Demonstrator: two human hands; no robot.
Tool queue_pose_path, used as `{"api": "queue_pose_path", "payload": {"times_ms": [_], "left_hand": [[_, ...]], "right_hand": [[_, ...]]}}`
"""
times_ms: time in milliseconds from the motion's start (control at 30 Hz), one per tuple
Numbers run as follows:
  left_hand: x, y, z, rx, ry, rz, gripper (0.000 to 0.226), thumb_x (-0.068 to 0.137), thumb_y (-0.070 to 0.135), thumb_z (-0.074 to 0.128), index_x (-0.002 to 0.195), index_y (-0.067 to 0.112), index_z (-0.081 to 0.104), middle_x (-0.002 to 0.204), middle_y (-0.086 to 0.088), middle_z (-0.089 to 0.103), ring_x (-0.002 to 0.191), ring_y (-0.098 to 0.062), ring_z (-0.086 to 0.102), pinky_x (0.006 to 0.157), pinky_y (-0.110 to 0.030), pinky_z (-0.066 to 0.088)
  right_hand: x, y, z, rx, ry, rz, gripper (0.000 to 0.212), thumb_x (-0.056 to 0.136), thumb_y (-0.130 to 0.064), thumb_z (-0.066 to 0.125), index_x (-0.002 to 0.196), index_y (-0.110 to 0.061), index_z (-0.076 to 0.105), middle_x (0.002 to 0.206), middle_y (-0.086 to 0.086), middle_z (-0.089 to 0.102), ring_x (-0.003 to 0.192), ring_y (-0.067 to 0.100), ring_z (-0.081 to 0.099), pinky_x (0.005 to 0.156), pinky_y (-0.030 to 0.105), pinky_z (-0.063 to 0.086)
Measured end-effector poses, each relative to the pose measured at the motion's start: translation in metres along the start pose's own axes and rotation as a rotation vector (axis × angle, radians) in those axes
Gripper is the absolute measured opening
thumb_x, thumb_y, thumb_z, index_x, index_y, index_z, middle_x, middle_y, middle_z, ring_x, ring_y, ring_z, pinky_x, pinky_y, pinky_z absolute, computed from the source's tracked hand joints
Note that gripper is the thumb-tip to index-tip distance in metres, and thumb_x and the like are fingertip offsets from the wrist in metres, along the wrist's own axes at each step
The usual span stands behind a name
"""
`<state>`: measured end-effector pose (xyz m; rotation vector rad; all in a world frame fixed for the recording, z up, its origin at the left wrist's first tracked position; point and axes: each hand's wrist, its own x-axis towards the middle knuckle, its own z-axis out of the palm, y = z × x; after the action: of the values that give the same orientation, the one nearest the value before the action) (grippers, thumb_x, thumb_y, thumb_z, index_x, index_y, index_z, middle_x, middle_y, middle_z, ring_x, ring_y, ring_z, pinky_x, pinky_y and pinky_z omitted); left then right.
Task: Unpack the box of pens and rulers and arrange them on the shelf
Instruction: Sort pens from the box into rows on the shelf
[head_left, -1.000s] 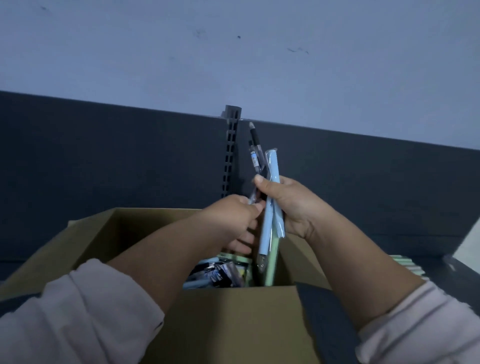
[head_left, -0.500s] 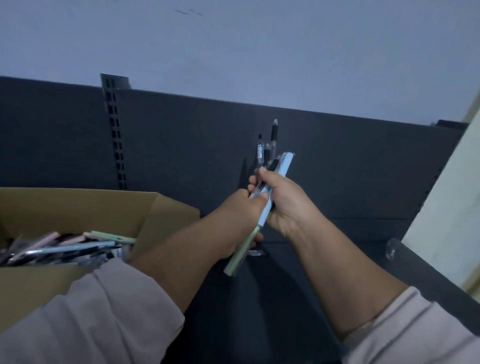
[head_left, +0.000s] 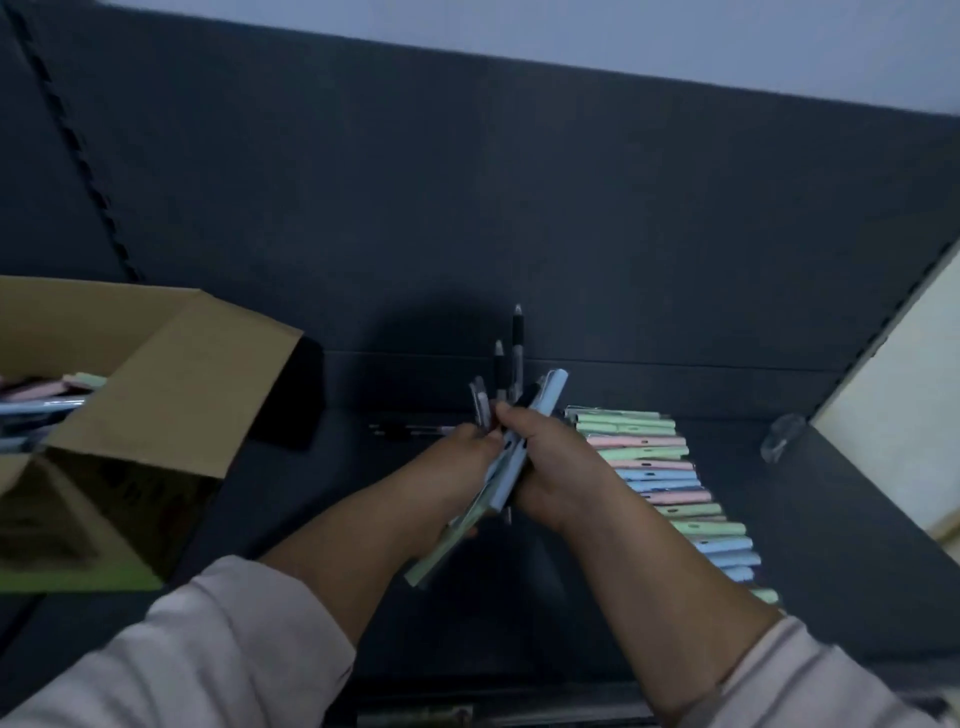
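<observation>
Both hands hold one bundle over the dark shelf (head_left: 322, 519). My right hand (head_left: 556, 467) grips a light blue ruler (head_left: 540, 415) together with several black pens (head_left: 517, 343) whose tips stick up past the fingers. My left hand (head_left: 462, 452) holds the lower part of the bundle, where a green ruler (head_left: 441, 551) juts down and left. A row of pastel green, pink and blue rulers (head_left: 670, 488) lies on the shelf just right of my right hand. The open cardboard box (head_left: 171, 384) stands at the left with more pens and rulers inside.
A few dark pens (head_left: 410, 430) lie on the shelf behind my left hand. The shelf's dark back panel (head_left: 467, 208) rises behind. A clear plastic divider (head_left: 782, 441) and a pale wall (head_left: 904, 415) bound the shelf at the right.
The view has swung right and down, away from the box. Both hands carried the bundle of pens and rulers from above the box to the shelf, beside the laid-out rulers.
</observation>
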<state>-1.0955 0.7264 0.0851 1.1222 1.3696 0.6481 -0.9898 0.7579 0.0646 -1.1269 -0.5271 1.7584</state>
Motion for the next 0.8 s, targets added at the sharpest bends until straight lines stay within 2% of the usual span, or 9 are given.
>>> {"api": "queue_pose_path", "payload": {"times_ms": [100,167,267,400,500,600,800], "left_hand": [[0.012,-0.013,-0.001,0.022,-0.033,-0.027,0.021,0.100,0.044,0.037,0.112,0.036,0.052,0.082,0.003,0.067,0.064,-0.013,0.060,0.051,-0.023,0.045],[0.019,-0.023,-0.004,0.031,-0.075,-0.049,0.022,0.100,0.044,0.038,0.113,0.041,0.054,0.083,0.005,0.070,0.066,-0.012,0.064,0.051,-0.023,0.047],[0.030,-0.035,-0.009,-0.081,-0.114,-0.059,0.028,0.100,0.038,0.042,0.125,0.032,0.054,0.097,0.003,0.071,0.082,-0.012,0.068,0.065,-0.025,0.053],[0.040,-0.043,-0.013,-0.204,-0.124,-0.093,0.023,0.099,0.030,0.048,0.120,0.028,0.058,0.104,0.000,0.071,0.095,-0.015,0.067,0.079,-0.028,0.053],[0.045,-0.046,-0.016,-0.266,-0.125,-0.111,0.022,0.097,0.025,0.053,0.117,0.024,0.061,0.104,-0.004,0.072,0.098,-0.021,0.067,0.087,-0.036,0.053],[0.047,-0.048,-0.019,-0.276,-0.137,-0.080,0.020,0.096,0.020,0.054,0.114,0.022,0.062,0.100,-0.004,0.073,0.094,-0.020,0.069,0.083,-0.034,0.054],[0.054,-0.051,-0.025,-0.323,-0.161,-0.024,0.024,0.093,0.007,0.054,0.108,0.019,0.068,0.103,-0.010,0.072,0.099,-0.027,0.067,0.092,-0.041,0.052]], "right_hand": [[0.008,0.014,-0.006,0.007,0.068,0.070,0.042,0.092,-0.019,0.060,0.127,0.003,0.054,0.113,0.024,0.066,0.085,0.031,0.067,0.066,0.039,0.053],[0.013,0.021,-0.010,0.028,0.091,0.116,0.041,0.092,-0.020,0.061,0.126,0.002,0.056,0.116,0.023,0.065,0.093,0.032,0.066,0.075,0.043,0.053],[0.018,0.030,-0.016,-0.004,0.060,0.178,0.038,0.092,-0.023,0.061,0.123,-0.001,0.060,0.115,0.021,0.066,0.103,0.033,0.064,0.087,0.046,0.050],[0.022,0.034,-0.018,-0.017,-0.001,0.197,0.037,0.094,-0.024,0.058,0.124,-0.004,0.061,0.118,0.019,0.066,0.110,0.031,0.063,0.100,0.045,0.045],[0.024,0.034,-0.021,-0.063,-0.036,0.138,0.036,0.095,-0.020,0.056,0.126,-0.002,0.058,0.120,0.021,0.064,0.107,0.032,0.064,0.091,0.042,0.052],[0.026,0.035,-0.027,-0.123,-0.087,0.083,0.033,0.096,-0.021,0.053,0.123,-0.002,0.061,0.110,0.017,0.068,0.091,0.025,0.069,0.078,0.035,0.057],[0.029,0.037,-0.029,-0.185,-0.147,0.006,0.022,0.096,-0.024,0.052,0.102,-0.011,0.069,0.095,0.010,0.074,0.085,0.020,0.071,0.071,0.029,0.058]]}}
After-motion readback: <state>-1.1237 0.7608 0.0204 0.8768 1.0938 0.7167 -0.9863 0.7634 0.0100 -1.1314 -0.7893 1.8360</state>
